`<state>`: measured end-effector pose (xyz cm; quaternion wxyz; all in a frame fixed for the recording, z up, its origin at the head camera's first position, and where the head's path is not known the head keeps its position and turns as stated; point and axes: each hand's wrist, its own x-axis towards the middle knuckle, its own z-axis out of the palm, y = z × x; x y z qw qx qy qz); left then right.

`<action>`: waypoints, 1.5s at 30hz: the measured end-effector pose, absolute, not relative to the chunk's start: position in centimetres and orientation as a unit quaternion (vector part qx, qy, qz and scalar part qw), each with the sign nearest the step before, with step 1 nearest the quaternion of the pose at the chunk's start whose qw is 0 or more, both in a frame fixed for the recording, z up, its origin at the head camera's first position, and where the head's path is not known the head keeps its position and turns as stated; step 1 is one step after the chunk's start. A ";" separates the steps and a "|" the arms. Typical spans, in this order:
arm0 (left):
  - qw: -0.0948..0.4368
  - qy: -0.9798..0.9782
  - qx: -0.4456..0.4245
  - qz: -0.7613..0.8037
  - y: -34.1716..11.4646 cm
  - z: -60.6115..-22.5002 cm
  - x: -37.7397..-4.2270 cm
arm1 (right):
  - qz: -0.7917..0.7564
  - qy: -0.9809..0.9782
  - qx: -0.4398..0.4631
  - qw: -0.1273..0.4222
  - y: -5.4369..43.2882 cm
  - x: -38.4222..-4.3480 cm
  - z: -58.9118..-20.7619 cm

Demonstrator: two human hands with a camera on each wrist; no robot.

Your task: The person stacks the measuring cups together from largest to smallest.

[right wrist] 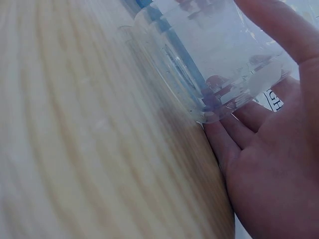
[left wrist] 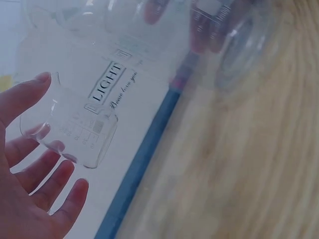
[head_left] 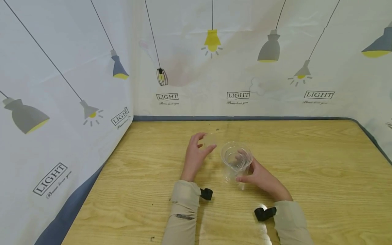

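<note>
My left hand (head_left: 196,149) holds a small clear glass beaker (left wrist: 75,127) by its rim, thumb on one side and fingers on the other. Pale graduation marks show on its wall. In the head view this beaker is faint against the wood. To its right, my right hand (head_left: 257,173) grips a larger clear beaker (head_left: 228,172), its thumb on the near side and fingers round the far side. Inner rims show within its mouth, so smaller vessels seem nested there; how many I cannot tell. The right wrist view shows the large beaker's base (right wrist: 172,64) close to the tabletop.
Both hands are over a wood-grain table (head_left: 137,190). A white sheet printed with lamps (head_left: 196,78) stands along the back and sides, with a blue-grey strip (head_left: 245,118) at its foot. Black wrist mounts (head_left: 206,194) stick out from both sleeves.
</note>
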<state>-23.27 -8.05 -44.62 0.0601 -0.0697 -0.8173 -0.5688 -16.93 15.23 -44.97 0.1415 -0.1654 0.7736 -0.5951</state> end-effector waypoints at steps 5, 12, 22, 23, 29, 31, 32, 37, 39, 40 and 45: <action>0.068 -0.821 -0.089 -0.560 -8.0 -43.4 -23.0 | -0.598 0.770 -0.167 0.146 15.2 -17.0 -45.0; 0.084 -0.841 -0.107 -0.523 -8.1 -42.1 -22.8 | -0.595 0.773 -0.168 0.142 15.3 -17.2 -45.3; 0.082 -0.844 -0.109 -0.520 -8.1 -39.9 -22.0 | -0.589 0.778 -0.165 0.139 15.3 -17.2 -45.2; 0.083 -0.844 -0.110 -0.519 -8.1 -39.8 -22.0 | -0.591 0.777 -0.166 0.140 15.3 -17.2 -45.2; 0.089 -0.841 -0.130 -0.517 -8.1 -38.9 -21.7 | -0.605 0.765 -0.170 0.144 15.5 -17.5 -45.7; 0.091 -0.841 -0.134 -0.515 -8.0 -38.7 -21.6 | -0.604 0.766 -0.168 0.143 15.6 -17.7 -46.3; 0.092 -0.842 -0.135 -0.515 -8.0 -38.6 -21.5 | -0.603 0.767 -0.168 0.143 15.7 -17.8 -46.6; 0.092 -0.839 -0.141 -0.517 -7.7 -38.1 -21.3 | -0.595 0.774 -0.165 0.139 16.0 -18.2 -47.9; 0.089 -0.838 -0.146 -0.519 -7.5 -37.9 -21.0 | -0.597 0.773 -0.164 0.138 16.1 -18.2 -48.2; 0.088 -0.837 -0.148 -0.520 -7.4 -37.9 -21.0 | -0.598 0.772 -0.163 0.138 16.1 -18.2 -48.2; 0.073 -0.834 -0.161 -0.523 -6.7 -37.8 -20.7 | -0.597 0.775 -0.157 0.135 16.1 -18.1 -48.4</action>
